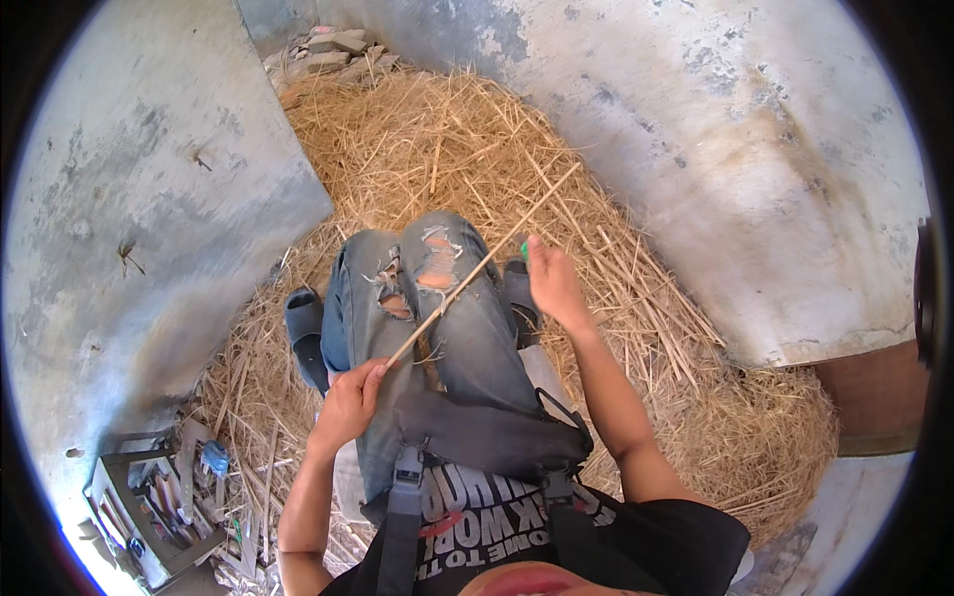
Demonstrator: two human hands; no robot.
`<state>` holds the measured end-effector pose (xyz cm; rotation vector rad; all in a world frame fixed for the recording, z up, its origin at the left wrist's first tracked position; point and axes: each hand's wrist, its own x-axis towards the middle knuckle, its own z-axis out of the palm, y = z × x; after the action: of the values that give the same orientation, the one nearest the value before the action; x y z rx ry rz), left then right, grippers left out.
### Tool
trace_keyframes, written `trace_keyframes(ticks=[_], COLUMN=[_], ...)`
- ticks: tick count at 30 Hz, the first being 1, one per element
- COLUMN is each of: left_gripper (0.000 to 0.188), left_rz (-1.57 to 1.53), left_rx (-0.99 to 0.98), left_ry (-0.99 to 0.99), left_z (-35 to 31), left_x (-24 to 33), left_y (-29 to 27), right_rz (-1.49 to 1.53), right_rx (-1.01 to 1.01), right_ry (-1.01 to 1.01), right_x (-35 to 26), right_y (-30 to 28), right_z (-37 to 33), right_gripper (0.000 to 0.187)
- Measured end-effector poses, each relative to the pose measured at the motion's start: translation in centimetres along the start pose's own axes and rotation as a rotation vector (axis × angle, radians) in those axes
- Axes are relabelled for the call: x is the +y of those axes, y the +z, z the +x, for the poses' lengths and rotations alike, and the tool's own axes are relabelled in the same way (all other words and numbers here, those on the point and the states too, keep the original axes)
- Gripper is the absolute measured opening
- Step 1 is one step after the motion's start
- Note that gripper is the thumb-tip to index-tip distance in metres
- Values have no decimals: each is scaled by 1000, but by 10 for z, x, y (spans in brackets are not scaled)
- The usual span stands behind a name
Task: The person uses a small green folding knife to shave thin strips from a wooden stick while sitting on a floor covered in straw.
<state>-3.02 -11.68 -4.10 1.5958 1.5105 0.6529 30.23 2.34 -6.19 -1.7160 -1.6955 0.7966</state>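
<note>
Tan stick (pixel 484 265) pinched in left hand (pixel 348 405); right hand (pixel 557 288) clasps green object (pixel 525 249).

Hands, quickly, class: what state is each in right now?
Left hand: closed, holding one end of a thin stick.
Right hand: closed around a small green object, mostly hidden.

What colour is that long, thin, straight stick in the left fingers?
The long, thin, straight stick is pale straw yellow, seen best in the head view.
</note>
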Motion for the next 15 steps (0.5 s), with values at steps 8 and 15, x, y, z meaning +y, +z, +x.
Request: trace_keyframes(ticks=[8,15], left_gripper=[34,34], left_rz=[-61,-61], left_rx=[-6,14], left_ry=[-1,42], left_z=[3,7], left_x=[-2,-9], left_y=[6,10], right_rz=[3,33], right_rx=[-120,-312], right_ry=[-90,-61], right_x=[-20,-34], right_y=[37,23], right_z=[-21,-22], right_gripper=[76,78])
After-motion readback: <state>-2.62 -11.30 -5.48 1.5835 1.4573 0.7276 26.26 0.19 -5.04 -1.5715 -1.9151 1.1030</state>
